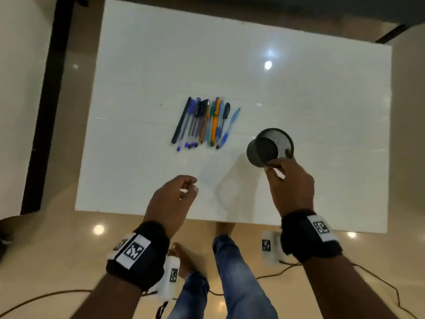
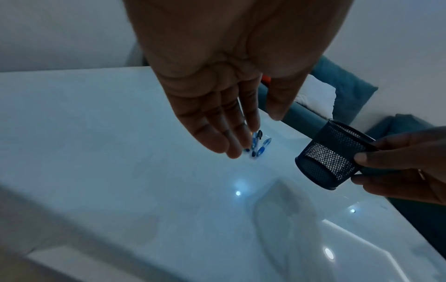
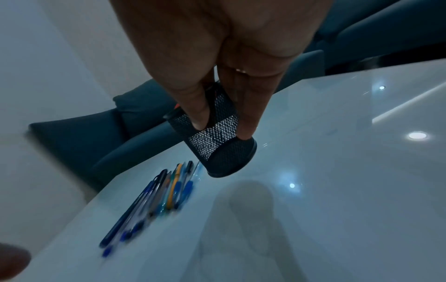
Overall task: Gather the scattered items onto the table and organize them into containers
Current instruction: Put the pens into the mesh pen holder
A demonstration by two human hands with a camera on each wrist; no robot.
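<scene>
Several pens (image 1: 204, 123) lie side by side in a neat row at the middle of the white table (image 1: 310, 93); the same pens (image 3: 156, 194) show in the right wrist view. My right hand (image 1: 287, 178) grips a black mesh pen cup (image 1: 270, 147) by its rim and wall, tilted and lifted off the table to the right of the pens. The cup (image 3: 214, 145) (image 2: 330, 158) looks to hold nothing. My left hand (image 1: 174, 196) hovers over the table's near edge, short of the pens, fingers relaxed and holding nothing (image 2: 226, 137).
A glossy tiled floor (image 1: 57, 245) surrounds the table, with cables (image 1: 345, 270) trailing across it near my legs (image 1: 236, 277). Dark blue cushioned seating (image 3: 135, 122) stands beyond the table's far side. A dark strip (image 1: 46, 107) runs along the floor at the left.
</scene>
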